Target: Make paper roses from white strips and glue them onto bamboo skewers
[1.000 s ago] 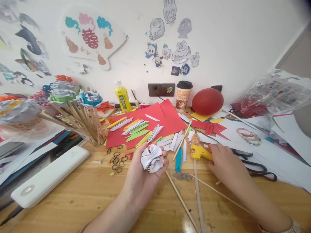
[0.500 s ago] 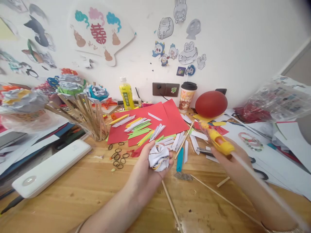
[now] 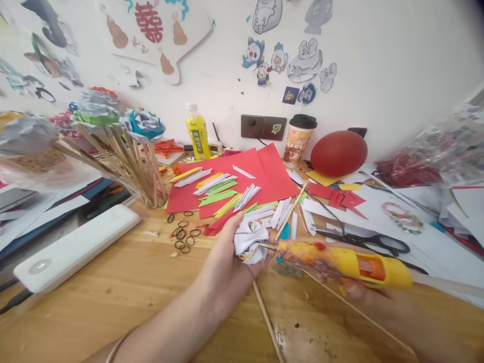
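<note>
My left hand (image 3: 223,257) is closed around a white paper rose (image 3: 250,241) with yellow edges, cupped between thumb and fingers. A thin wooden stick (image 3: 266,317) runs down from below the flower. In my right hand (image 3: 370,302) is a yellow hot glue gun (image 3: 340,262), its front part stained and a glue stick trailing from the back. Its metal nozzle reaches the right side of the rose's petals. Beyond the rose lie folded white, green and yellow paper strips (image 3: 217,194) on red paper sheets (image 3: 272,174).
Black rubber bands (image 3: 183,234) lie left of my left hand, with a long white device (image 3: 79,247) farther left. Paper flowers on sticks (image 3: 141,126) stand at back left. Black scissors (image 3: 370,242), a red balloon (image 3: 339,154), a lidded cup (image 3: 298,141) and a yellow bottle (image 3: 197,133) are behind.
My right hand has swung the glue gun left and down, so its nozzle now meets the rose. The left hand still holds the flower. My view has tilted slightly down.
</note>
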A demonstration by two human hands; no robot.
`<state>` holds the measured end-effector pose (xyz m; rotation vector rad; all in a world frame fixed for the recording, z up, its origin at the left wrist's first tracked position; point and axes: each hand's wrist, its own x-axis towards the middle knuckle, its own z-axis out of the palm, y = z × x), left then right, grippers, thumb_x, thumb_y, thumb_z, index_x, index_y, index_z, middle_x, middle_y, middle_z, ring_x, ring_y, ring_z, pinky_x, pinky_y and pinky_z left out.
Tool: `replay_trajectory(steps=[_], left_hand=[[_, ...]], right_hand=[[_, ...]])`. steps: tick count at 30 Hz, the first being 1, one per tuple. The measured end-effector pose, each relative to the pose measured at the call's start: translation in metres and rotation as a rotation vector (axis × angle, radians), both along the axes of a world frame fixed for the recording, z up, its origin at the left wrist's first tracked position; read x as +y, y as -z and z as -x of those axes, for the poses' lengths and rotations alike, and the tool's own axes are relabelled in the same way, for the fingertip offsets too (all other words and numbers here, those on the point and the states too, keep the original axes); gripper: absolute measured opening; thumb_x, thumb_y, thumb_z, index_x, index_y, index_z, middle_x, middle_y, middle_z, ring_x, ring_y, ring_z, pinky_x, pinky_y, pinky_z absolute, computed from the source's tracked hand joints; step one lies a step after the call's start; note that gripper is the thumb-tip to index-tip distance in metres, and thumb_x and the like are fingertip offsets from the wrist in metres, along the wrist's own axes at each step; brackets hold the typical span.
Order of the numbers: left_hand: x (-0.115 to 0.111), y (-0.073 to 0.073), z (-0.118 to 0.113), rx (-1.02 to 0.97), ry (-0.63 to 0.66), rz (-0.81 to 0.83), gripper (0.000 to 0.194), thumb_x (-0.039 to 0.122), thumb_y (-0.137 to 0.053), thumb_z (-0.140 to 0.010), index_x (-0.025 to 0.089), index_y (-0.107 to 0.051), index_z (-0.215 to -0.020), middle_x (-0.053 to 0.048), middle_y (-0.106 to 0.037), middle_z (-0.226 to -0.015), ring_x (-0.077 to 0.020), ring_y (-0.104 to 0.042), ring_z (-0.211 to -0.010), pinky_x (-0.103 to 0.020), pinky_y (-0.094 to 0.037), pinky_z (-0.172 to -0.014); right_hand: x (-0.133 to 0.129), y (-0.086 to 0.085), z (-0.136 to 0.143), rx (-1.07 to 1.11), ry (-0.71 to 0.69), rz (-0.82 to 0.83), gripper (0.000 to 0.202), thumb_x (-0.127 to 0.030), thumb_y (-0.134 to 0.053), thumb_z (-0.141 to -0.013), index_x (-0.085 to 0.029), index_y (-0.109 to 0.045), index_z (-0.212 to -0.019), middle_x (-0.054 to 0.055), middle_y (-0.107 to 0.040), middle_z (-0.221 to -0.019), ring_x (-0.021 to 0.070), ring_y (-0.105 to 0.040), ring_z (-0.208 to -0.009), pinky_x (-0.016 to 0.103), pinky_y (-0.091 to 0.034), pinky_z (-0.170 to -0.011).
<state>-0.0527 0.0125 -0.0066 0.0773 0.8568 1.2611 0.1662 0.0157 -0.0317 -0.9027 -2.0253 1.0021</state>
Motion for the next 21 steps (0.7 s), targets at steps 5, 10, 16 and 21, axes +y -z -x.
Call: replay_trajectory(steps=[5, 10, 16, 21], left_hand=[[-0.002, -0.002, 0.0, 0.003, 0.05, -0.028, 0.03, 0.028, -0.043, -0.091, 0.012, -0.065, -0.079, -0.007, -0.068, -0.062, -0.0163, -0.064, -0.053, -0.027, -0.056, -0.051], [-0.003, -0.003, -0.001, -0.013, 0.089, -0.035, 0.026, 0.027, -0.046, -0.09, 0.012, -0.066, -0.083, -0.007, -0.068, -0.06, -0.0166, -0.065, -0.052, -0.026, -0.055, -0.05], [-0.002, -0.001, -0.001, -0.043, 0.082, -0.002, 0.024, 0.025, -0.046, -0.089, 0.012, -0.065, -0.082, -0.006, -0.069, -0.063, -0.0168, -0.065, -0.052, -0.028, -0.056, -0.051], [-0.003, -0.001, 0.0, -0.046, 0.059, 0.021, 0.022, 0.025, -0.048, -0.088, 0.012, -0.065, -0.081, -0.006, -0.07, -0.067, -0.0167, -0.066, -0.054, -0.028, -0.057, -0.052]], right_hand=[[0.001, 0.001, 0.004, -0.011, -0.008, 0.002, 0.024, -0.037, -0.059, -0.083, -0.032, -0.064, -0.106, 0.002, -0.068, -0.098, 0.0234, -0.065, -0.086, 0.033, -0.056, -0.07], [0.002, 0.001, 0.002, -0.061, 0.015, -0.031, 0.022, -0.038, -0.059, -0.082, -0.031, -0.065, -0.102, 0.002, -0.068, -0.099, 0.0246, -0.064, -0.09, 0.036, -0.055, -0.074], [-0.001, 0.013, -0.006, -0.064, 0.144, -0.042, 0.027, -0.044, -0.06, -0.079, -0.031, -0.066, -0.101, 0.004, -0.067, -0.104, 0.0279, -0.064, -0.092, 0.041, -0.055, -0.077], [-0.002, 0.018, -0.009, -0.07, 0.127, -0.023, 0.03, -0.041, -0.061, -0.078, -0.034, -0.064, -0.107, 0.002, -0.067, -0.104, 0.0273, -0.065, -0.093, 0.039, -0.056, -0.076]])
